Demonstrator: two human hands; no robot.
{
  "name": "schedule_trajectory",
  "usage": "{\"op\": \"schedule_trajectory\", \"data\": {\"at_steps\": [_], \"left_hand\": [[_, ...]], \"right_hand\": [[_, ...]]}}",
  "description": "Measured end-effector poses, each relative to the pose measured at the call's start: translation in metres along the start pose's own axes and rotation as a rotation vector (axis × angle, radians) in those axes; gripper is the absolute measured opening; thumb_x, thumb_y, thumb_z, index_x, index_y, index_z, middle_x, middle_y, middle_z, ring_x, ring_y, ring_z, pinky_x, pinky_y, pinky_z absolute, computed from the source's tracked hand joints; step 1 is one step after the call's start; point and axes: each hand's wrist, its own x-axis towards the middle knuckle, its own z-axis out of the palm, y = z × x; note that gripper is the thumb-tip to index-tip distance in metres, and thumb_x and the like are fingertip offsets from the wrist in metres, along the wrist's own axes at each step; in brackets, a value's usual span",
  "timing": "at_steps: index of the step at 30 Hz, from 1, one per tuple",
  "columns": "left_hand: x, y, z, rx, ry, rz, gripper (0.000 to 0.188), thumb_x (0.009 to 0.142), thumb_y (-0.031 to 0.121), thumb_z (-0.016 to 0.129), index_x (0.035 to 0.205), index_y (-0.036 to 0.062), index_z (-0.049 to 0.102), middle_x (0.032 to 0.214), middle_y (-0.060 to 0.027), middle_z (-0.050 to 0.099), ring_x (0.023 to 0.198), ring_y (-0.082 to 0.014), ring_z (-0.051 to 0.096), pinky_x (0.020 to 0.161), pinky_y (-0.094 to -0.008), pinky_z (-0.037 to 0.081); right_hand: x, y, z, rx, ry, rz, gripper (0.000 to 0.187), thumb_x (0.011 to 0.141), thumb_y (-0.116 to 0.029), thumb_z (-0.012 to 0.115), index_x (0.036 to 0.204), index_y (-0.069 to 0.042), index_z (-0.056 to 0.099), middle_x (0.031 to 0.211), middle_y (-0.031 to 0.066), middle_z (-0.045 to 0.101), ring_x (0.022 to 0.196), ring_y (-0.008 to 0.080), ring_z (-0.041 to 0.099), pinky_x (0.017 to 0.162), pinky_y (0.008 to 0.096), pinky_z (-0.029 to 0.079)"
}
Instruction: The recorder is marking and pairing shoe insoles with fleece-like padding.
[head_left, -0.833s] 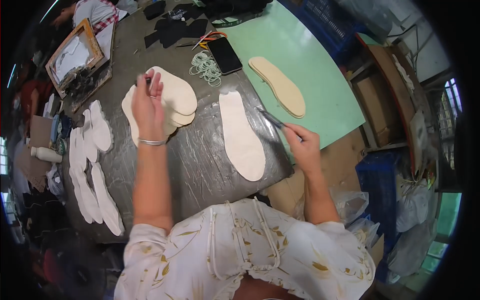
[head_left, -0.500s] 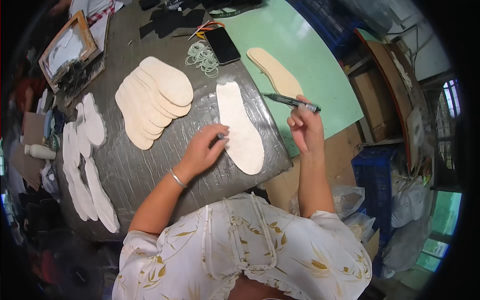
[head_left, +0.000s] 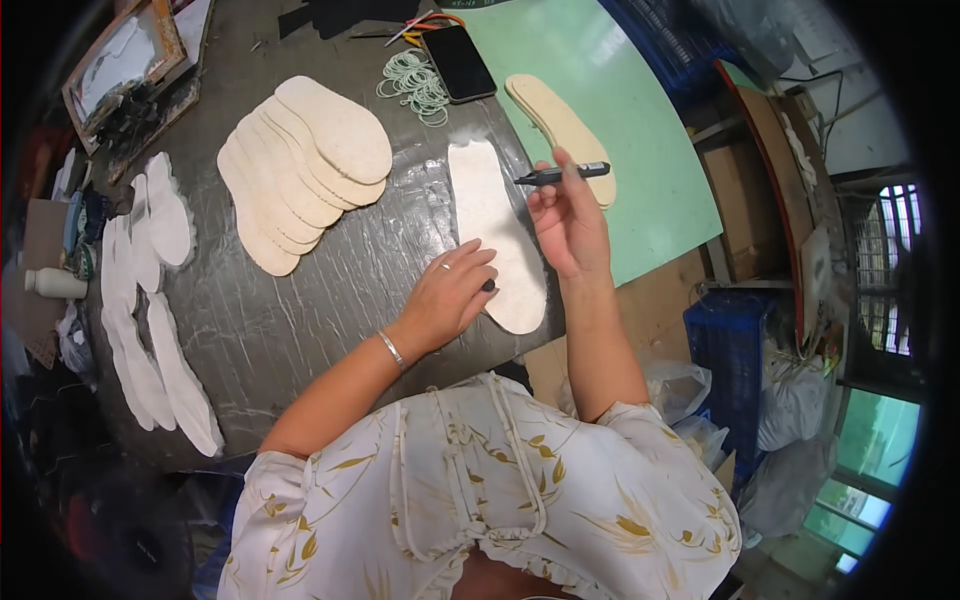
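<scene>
In front of me a single pale insole [head_left: 490, 200] lies lengthwise on the dark, film-covered table. My left hand [head_left: 452, 292] rests at its left edge, fingers closed around a black marker cap [head_left: 489, 286]. Over the insole's right side my right hand [head_left: 572, 215] is raised, pinching a black marker [head_left: 562, 175] whose bare tip points left. A fanned stack of cream insoles [head_left: 300, 165] is spread to the left. Beyond my right hand, a few more insoles [head_left: 535, 95] lie stacked on a green board [head_left: 640, 150].
A phone [head_left: 459, 63] lies beside a heap of pale green rubber bands [head_left: 414, 85]. White insole-shaped pieces [head_left: 165, 350] line the table's left side, with a white bottle [head_left: 57, 284] past them. Blue crates [head_left: 735, 340] and plastic bags stand on the right.
My right hand has moved left with the marker, bringing its tip over the insole. The left hand has slid slightly down along the insole's edge. The whole view has shifted a little.
</scene>
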Motion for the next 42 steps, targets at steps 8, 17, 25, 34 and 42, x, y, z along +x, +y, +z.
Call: {"op": "schedule_trajectory", "data": {"at_steps": [8, 17, 25, 34, 42], "left_hand": [[0.012, -0.013, -0.002, 0.106, 0.095, 0.027, 0.022, 0.084, 0.011, 0.065, 0.103, 0.003, 0.059, 0.126, -0.0172, 0.056, 0.126, -0.0397, 0.048, 0.102, -0.0472, 0.039], [0.013, -0.019, -0.002, 0.119, 0.045, 0.01, 0.021, 0.086, 0.012, 0.064, 0.105, 0.0032, 0.058, 0.13, -0.0175, 0.053, 0.13, -0.0374, 0.045, 0.105, -0.047, 0.037], [0.01, -0.023, -0.001, 0.116, 0.043, 0.004, 0.025, 0.084, 0.01, 0.065, 0.106, 0.0012, 0.059, 0.129, -0.0179, 0.054, 0.13, -0.0397, 0.044, 0.105, -0.0486, 0.037], [0.011, -0.023, -0.002, 0.123, 0.059, 0.001, 0.024, 0.084, 0.011, 0.065, 0.105, 0.001, 0.06, 0.128, -0.0174, 0.054, 0.129, -0.0383, 0.045, 0.105, -0.0484, 0.038], [0.011, -0.022, -0.002, 0.115, 0.046, 0.002, 0.025, 0.083, 0.01, 0.066, 0.105, 0.0017, 0.059, 0.13, -0.0158, 0.055, 0.13, -0.0383, 0.045, 0.105, -0.0478, 0.038]], "right_hand": [[0.006, 0.032, -0.002, -0.517, -0.002, -0.057, 0.029, 0.096, -0.024, 0.063, 0.11, 0.001, 0.062, 0.078, 0.003, 0.061, 0.067, 0.0095, 0.058, 0.066, 0.0244, 0.051], [0.012, 0.056, -0.027, -0.971, -0.042, -0.268, 0.023, 0.088, -0.008, 0.069, 0.106, 0.0, 0.059, 0.087, 0.0036, 0.067, 0.074, 0.0067, 0.061, 0.065, 0.0214, 0.05], [0.016, 0.064, -0.025, -1.152, -0.114, -0.449, 0.014, 0.086, -0.007, 0.067, 0.096, 0.001, 0.06, 0.073, 0.0027, 0.065, 0.062, 0.0059, 0.06, 0.055, 0.0223, 0.049], [0.019, 0.066, -0.02, -1.164, -0.145, -0.427, 0.014, 0.088, -0.006, 0.066, 0.098, 0.001, 0.06, 0.074, 0.0027, 0.064, 0.062, 0.0062, 0.059, 0.055, 0.0225, 0.048], [0.019, 0.064, -0.023, -1.174, -0.067, -0.483, 0.01, 0.086, -0.004, 0.067, 0.093, 0.001, 0.062, 0.07, 0.0007, 0.062, 0.062, 0.0049, 0.056, 0.056, 0.0223, 0.046]]}}
